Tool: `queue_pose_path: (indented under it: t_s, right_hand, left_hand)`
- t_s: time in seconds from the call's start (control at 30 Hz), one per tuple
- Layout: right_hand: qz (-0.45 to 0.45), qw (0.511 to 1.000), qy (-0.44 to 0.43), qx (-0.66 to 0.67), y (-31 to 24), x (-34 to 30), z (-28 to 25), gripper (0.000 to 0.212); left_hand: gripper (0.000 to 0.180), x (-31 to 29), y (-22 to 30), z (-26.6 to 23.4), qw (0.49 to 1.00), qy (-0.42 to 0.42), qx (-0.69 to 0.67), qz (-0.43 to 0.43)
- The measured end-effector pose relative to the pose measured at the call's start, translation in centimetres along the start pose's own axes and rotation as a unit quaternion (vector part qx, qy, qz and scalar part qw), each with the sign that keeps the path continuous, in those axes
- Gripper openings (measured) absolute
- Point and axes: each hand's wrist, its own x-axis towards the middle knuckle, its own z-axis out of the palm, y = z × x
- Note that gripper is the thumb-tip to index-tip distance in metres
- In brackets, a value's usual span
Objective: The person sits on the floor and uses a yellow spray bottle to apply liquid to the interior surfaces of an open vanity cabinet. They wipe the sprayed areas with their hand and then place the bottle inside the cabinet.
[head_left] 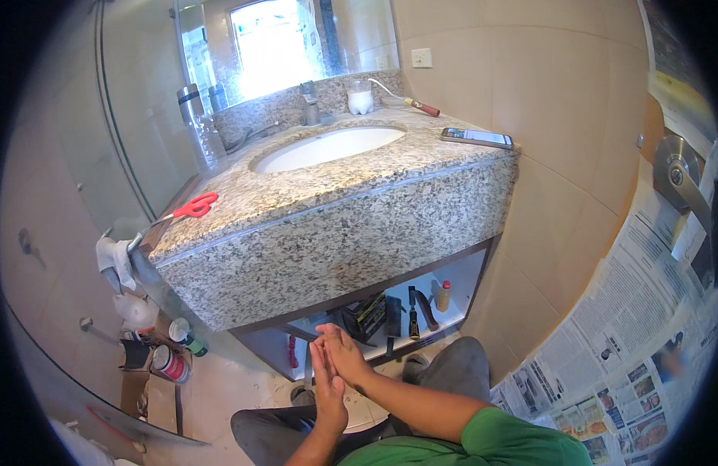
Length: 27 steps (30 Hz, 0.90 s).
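Before my knees, low in front of the vanity, my left hand (326, 384) and my right hand (345, 359) meet palm to palm. The fingers of both look stretched out and point toward the cabinet. No object shows in either hand, though the space between the palms is hidden. Just beyond the fingertips is the open shelf (452, 313) under the counter. It holds a brush-like tool with a black handle (413, 322), a dark flat tool (392, 318), a curved brown-handled tool (426, 309) and a small bottle with a red cap (443, 297).
Above is a granite counter (336, 225) with a white sink (328, 149), a faucet (309, 105), red-handled scissors (196, 205), a clear bottle (201, 132) and a phone (477, 138). Cans (170, 363) and a cardboard box (163, 400) stand at left. Newspaper (607, 326) covers the door at right.
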Motion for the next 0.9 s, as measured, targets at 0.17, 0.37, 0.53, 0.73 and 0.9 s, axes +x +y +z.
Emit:
queue_pose_path:
  t_s: [0.17, 0.37, 0.53, 0.73, 0.9]
  right_hand:
    - [-0.004, 0.996, -0.069, -0.047, -0.2, -2.2, 0.8, 0.063]
    - [-0.094, 0.985, -0.023, -0.142, 1.8, -1.2, 1.5, 0.068]
    - [-0.047, 0.998, -0.033, -0.008, 4.5, 1.5, 0.0, 0.070]
    - [0.093, 0.994, -0.027, 0.047, 0.4, 1.7, -0.8, 0.074]
    - [0.173, 0.977, 0.051, 0.113, 0.0, 2.5, -1.8, 0.070]
  left_hand:
    - [0.098, 0.7, -0.7, -0.8, 0.997, 0.031, -0.076, 0.009]
    - [0.096, 1.5, -0.8, -1.0, 0.999, 0.033, -0.043, 0.004]
    - [0.090, 2.0, 0.1, -0.6, 0.996, -0.006, 0.085, 0.037]
    - [0.091, 0.0, -1.9, -1.4, 0.985, -0.045, 0.164, 0.036]
    - [0.096, -1.8, -4.1, -1.9, 0.970, -0.102, 0.218, 0.015]
